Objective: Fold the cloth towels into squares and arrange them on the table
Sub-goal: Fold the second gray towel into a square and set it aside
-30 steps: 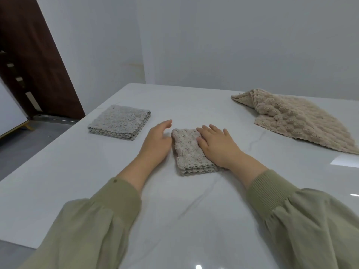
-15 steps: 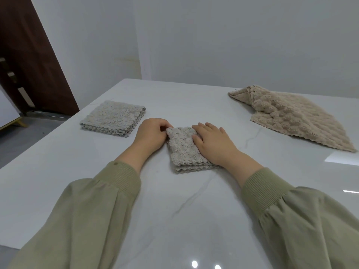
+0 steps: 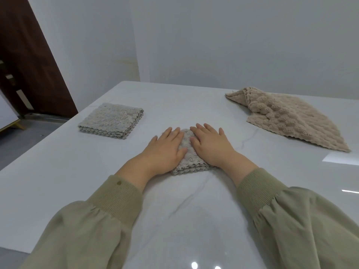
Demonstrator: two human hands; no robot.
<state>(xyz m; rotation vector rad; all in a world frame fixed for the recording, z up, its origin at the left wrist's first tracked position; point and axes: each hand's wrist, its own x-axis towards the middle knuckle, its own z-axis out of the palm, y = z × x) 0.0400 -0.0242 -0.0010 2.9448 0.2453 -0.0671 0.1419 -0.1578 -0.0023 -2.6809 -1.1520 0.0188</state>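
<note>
A small grey towel point(image 3: 188, 156), folded into a thick square, lies at the middle of the white table point(image 3: 58, 171). My left hand point(image 3: 165, 150) lies flat on its left half with straight fingers. My right hand point(image 3: 210, 145) presses flat on its right half. Only a narrow strip and the near scalloped edge of this towel show between my hands. A second grey towel point(image 3: 111, 120), folded square, sits at the far left of the table. A larger beige towel point(image 3: 287, 117) lies unfolded and rumpled at the far right.
The table's left edge drops to a grey floor beside a dark brown door point(image 3: 29, 65). White walls stand right behind the table's far edge. Bare marble surface stretches between the towels and in front of my arms.
My left hand, curled at the towel's left edge half a second ago, now lies flat on top of it. My right hand stays pressed on the towel.
</note>
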